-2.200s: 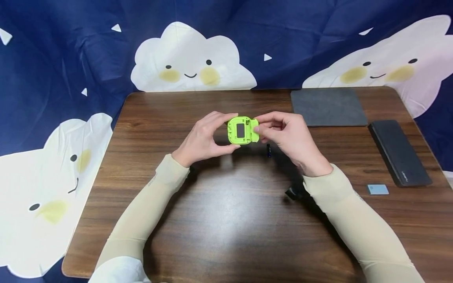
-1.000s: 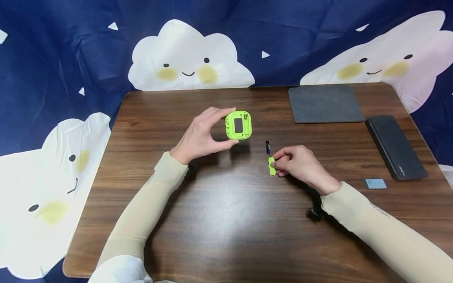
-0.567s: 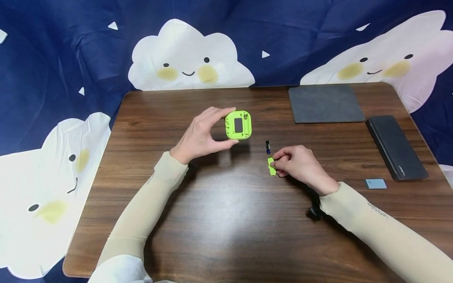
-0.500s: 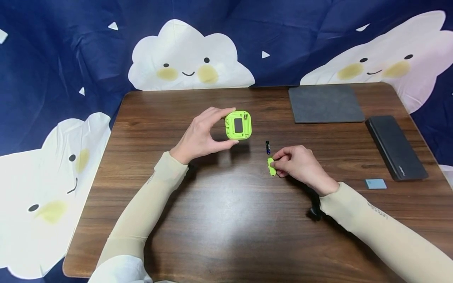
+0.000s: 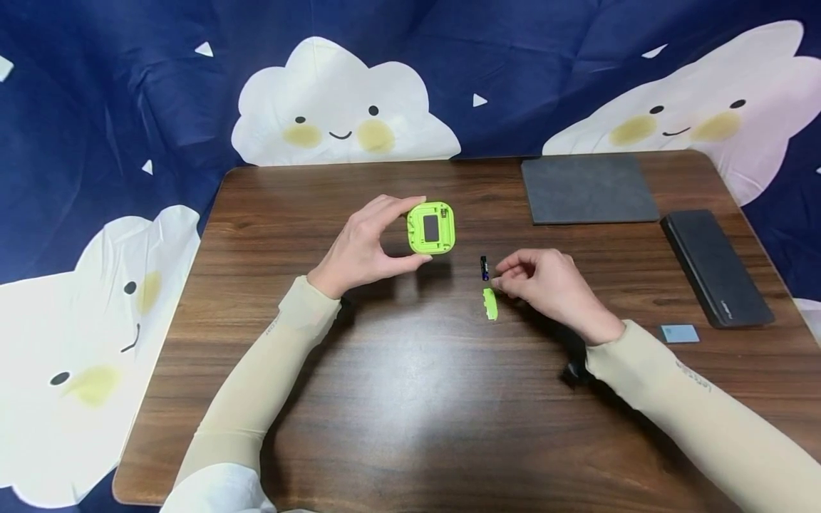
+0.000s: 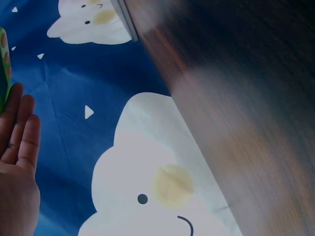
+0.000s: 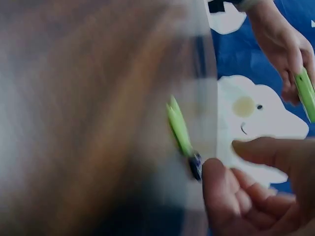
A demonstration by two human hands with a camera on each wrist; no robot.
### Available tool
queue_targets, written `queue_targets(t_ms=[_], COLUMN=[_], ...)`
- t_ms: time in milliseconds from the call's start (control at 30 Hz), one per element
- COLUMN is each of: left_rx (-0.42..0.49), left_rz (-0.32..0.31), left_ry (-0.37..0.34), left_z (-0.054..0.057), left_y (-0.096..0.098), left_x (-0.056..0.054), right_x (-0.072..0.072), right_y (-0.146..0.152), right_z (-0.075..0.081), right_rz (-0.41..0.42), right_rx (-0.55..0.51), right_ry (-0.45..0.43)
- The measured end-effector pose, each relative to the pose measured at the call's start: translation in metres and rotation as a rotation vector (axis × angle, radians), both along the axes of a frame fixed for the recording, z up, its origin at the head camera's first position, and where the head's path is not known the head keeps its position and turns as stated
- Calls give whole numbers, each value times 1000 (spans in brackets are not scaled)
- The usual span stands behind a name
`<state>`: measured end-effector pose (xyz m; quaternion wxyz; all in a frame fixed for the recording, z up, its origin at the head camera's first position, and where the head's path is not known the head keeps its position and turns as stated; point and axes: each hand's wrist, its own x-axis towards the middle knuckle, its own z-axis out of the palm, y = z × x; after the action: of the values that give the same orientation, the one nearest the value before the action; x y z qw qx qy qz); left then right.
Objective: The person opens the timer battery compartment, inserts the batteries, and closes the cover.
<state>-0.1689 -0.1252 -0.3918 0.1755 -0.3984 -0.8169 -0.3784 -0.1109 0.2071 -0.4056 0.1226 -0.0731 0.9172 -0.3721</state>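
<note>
My left hand (image 5: 365,246) grips a small lime-green square device (image 5: 442,246) between thumb and fingers, held up above the table. Its back faces the head camera, showing a dark rectangle and an uncovered battery slot along the right side. On the table lies a lime-green battery cover (image 5: 490,304); just beyond it is a dark blue and black battery (image 5: 484,268). Beside both, on their right, my right hand (image 5: 545,281) hovers with thumb and forefinger parted and nothing between them. In the right wrist view, the cover (image 7: 179,128) and battery (image 7: 195,166) lie beyond the fingertips.
At the back right of the wooden table (image 5: 385,399) lies a flat grey mat (image 5: 589,189). A long black case (image 5: 717,268) is at the right, with a small light-blue block (image 5: 680,333) in front of it. A dark blue cloud-print curtain (image 5: 500,43) hangs behind.
My right hand has taken the cover off the device, set it down by the battery and let go, then shifted slightly away toward the battery. My left hand still holds the device.
</note>
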Motion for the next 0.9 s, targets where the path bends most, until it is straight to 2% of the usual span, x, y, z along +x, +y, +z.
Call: queue_targets(t_ms=[100,267,433,900], left_rx=[3,7,14,16], left_rz=[-5,-9,-10,-9], left_ry=[4,10,13,-9], left_z=[0,0,2,4], left_y=[-1,0,1,-2], left_x=[0,0,0,1], right_x=[-13,-29,-32,-40], right_y=[3,5,5,-1], right_z=[0,-14,-25,-26], right_rz=[61,160,204,268], right_rx=[-3,21,60,166], right_ry=[80,133,163,183])
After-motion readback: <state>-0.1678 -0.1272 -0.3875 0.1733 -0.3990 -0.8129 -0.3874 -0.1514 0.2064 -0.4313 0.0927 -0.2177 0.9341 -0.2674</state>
